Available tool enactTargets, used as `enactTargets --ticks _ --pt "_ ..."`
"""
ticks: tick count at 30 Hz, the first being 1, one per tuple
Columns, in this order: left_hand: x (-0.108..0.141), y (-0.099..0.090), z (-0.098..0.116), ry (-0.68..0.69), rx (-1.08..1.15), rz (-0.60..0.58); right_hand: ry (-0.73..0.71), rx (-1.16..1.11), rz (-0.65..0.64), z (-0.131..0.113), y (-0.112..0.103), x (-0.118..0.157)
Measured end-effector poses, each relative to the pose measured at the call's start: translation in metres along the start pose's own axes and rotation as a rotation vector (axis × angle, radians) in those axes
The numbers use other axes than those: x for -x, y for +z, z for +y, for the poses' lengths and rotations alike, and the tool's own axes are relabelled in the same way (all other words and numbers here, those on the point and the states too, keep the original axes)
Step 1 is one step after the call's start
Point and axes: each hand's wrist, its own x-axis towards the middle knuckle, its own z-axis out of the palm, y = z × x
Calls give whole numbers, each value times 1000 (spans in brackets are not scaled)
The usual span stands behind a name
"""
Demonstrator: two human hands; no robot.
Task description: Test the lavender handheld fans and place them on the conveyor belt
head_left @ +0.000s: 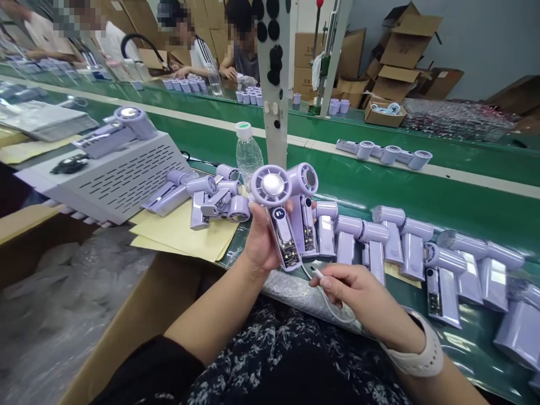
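Observation:
My left hand (pixel 262 239) is wrapped around a lilac handheld fan (pixel 271 185), held upright with its round head at the top. Its handle is uncovered, baring a circuit board and a small lit display that seems to read 87. Close behind it is a second lilac fan (pixel 304 179), also with bare circuitry; fingertips show beside it, but I cannot tell how firmly they grip it. Just below the fans, my right hand (pixel 343 284) pinches the white plug of a cable (pixel 317 274). A white cable also runs by the first fan's lower end; whether it is plugged in is unclear.
Rows of lilac fans (pixel 379 236) lie on the green bench to my right. More fans sit on yellow paper (pixel 185 239) at left, near a clear bottle (pixel 248 152) and a vented metal box (pixel 126 174). A white post (pixel 276 112) rises ahead. People work across the bench.

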Motion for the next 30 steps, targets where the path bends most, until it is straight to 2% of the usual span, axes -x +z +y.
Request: enactTargets --ticks 3,7,11,13,16,18,23,26,27,30 --pt "-7 16 -11 38 45 -22 -77 -48 96 1 14 0" --pt "-8 28 -17 86 7 13 -132 -160 89 1 22 -1" --pt "-5 30 -16 82 -37 40 -186 -31 239 0 29 1" --pt "-3 29 -17 100 -56 40 -171 -69 283 3 36 1" --pt "-2 27 -21 168 -99 53 -127 -211 284 10 46 -1" --pt "-2 25 -24 170 -98 56 -139 -224 256 13 47 -3" --pt "-1 21 -22 114 17 78 -415 77 228 11 33 -2" --pt "0 21 -17 73 127 116 -537 147 177 11 31 0" --pt "1 22 -16 69 137 125 -527 155 201 12 31 0" --pt "4 23 -15 72 109 97 -376 137 351 13 35 0"
